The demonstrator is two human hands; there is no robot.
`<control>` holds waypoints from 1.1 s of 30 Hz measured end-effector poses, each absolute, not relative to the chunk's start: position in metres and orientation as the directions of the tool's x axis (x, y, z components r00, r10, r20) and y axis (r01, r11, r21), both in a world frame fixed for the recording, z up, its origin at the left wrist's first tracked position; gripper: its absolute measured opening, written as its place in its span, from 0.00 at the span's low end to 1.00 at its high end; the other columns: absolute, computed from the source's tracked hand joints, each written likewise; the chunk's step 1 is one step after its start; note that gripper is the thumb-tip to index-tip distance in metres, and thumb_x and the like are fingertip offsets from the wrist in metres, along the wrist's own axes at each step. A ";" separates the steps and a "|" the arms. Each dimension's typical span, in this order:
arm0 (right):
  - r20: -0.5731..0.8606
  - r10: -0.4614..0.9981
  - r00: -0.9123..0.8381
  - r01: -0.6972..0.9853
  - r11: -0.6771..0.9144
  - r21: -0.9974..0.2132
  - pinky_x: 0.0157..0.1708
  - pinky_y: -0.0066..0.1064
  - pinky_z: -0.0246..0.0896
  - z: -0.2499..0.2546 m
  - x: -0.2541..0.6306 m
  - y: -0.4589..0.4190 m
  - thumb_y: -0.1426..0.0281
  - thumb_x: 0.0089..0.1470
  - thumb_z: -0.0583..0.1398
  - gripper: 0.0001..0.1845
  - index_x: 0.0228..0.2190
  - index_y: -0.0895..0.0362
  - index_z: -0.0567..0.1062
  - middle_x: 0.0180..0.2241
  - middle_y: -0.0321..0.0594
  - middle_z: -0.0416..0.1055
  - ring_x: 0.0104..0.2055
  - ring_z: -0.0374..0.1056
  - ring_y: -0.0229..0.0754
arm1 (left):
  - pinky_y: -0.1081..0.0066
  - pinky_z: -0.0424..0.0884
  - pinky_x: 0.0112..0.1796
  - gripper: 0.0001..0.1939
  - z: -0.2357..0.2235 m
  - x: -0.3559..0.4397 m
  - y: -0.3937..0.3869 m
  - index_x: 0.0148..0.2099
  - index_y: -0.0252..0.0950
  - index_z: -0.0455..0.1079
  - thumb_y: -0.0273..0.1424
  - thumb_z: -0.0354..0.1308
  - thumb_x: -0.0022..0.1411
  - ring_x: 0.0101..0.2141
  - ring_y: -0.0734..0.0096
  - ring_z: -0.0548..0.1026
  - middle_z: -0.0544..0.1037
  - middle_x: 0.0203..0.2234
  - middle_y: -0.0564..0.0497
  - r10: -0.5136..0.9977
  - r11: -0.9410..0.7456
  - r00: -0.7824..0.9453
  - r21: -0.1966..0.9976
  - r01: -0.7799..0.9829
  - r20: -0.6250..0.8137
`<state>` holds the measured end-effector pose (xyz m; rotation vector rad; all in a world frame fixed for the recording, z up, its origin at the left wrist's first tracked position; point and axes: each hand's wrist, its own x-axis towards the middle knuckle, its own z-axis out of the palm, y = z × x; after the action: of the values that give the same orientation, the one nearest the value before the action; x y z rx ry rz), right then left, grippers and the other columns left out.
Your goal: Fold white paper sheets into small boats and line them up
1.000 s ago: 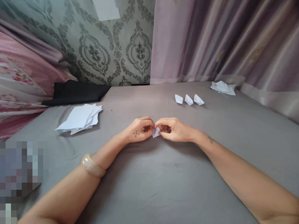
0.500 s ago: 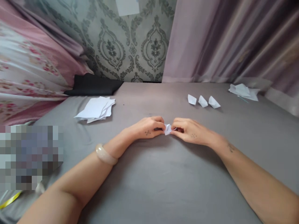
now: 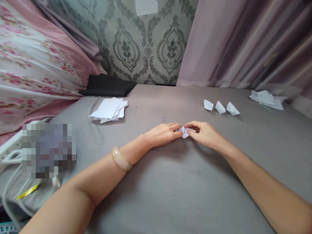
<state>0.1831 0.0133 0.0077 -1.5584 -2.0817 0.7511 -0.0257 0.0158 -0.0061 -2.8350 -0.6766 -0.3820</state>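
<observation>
A small folded piece of white paper (image 3: 184,133) is held between my two hands, just above the grey cloth surface (image 3: 175,182). My left hand (image 3: 167,134), with a pale bangle (image 3: 121,159) on its forearm, pinches the paper's left side. On the other side, the fingers and thumb of my right hand (image 3: 204,132) grip the right part, which sticks out flat between them. A raised fold shows in the paper's middle; the fingers cover its outer ends.
Three folded paper shapes (image 3: 220,107) stand in a row beyond my right hand. A stack of white paper (image 3: 108,109) lies at the back left, near a black cloth (image 3: 108,85). More paper pieces (image 3: 266,98) lie far right. A white power strip (image 3: 12,143) and cables are at left.
The view has swung a little left, so everything appears shifted right. My right fingers have moved over the top of the paper, and both hands have turned slightly around it.
</observation>
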 end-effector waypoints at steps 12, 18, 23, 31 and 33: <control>0.086 0.953 -0.292 0.706 0.275 -0.653 0.42 0.37 0.65 0.003 0.183 0.014 0.65 0.52 0.57 0.15 0.40 0.53 0.79 0.41 0.40 0.77 0.38 0.72 0.44 | 0.70 0.69 0.42 0.15 -0.009 -0.026 0.019 0.41 0.32 0.70 0.29 0.42 0.70 0.38 0.69 0.73 0.73 0.41 0.42 0.459 -0.884 0.836 0.063 0.462 0.301; 0.125 0.936 -0.330 0.648 0.321 -0.691 0.40 0.33 0.65 0.004 0.187 0.017 0.70 0.51 0.57 0.14 0.37 0.53 0.80 0.42 0.39 0.76 0.39 0.71 0.42 | 0.69 0.69 0.41 0.16 -0.008 -0.027 0.021 0.41 0.30 0.71 0.32 0.44 0.69 0.38 0.67 0.74 0.74 0.40 0.40 0.485 -0.874 0.814 0.170 0.454 0.320; 0.030 0.948 -0.317 0.610 0.228 -0.759 0.37 0.31 0.65 0.007 0.185 0.015 0.70 0.49 0.58 0.11 0.35 0.56 0.79 0.35 0.39 0.77 0.36 0.72 0.41 | 0.68 0.69 0.42 0.16 -0.006 -0.028 0.019 0.43 0.31 0.71 0.32 0.43 0.69 0.39 0.66 0.74 0.74 0.40 0.40 0.495 -0.867 0.811 0.234 0.440 0.311; -0.117 0.923 -0.368 0.474 0.078 -0.877 0.36 0.30 0.65 0.012 0.187 0.013 0.68 0.49 0.61 0.09 0.33 0.57 0.77 0.33 0.39 0.76 0.35 0.71 0.39 | 0.72 0.69 0.36 0.11 -0.004 -0.025 0.020 0.42 0.32 0.71 0.34 0.52 0.65 0.33 0.70 0.74 0.75 0.37 0.44 0.588 -0.794 0.743 0.407 0.452 0.321; -0.141 0.911 -0.387 0.470 0.063 -0.881 0.38 0.30 0.65 0.012 0.187 0.012 0.68 0.50 0.61 0.08 0.32 0.57 0.77 0.33 0.39 0.76 0.35 0.70 0.38 | 0.72 0.68 0.35 0.13 -0.004 -0.023 0.019 0.39 0.32 0.72 0.32 0.48 0.67 0.32 0.72 0.73 0.75 0.34 0.45 0.621 -0.769 0.713 0.430 0.473 0.325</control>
<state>0.1868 0.0125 0.0125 -1.3726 -1.8908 1.2795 -0.0232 0.0192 -0.0036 -3.1981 -1.0531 -0.8102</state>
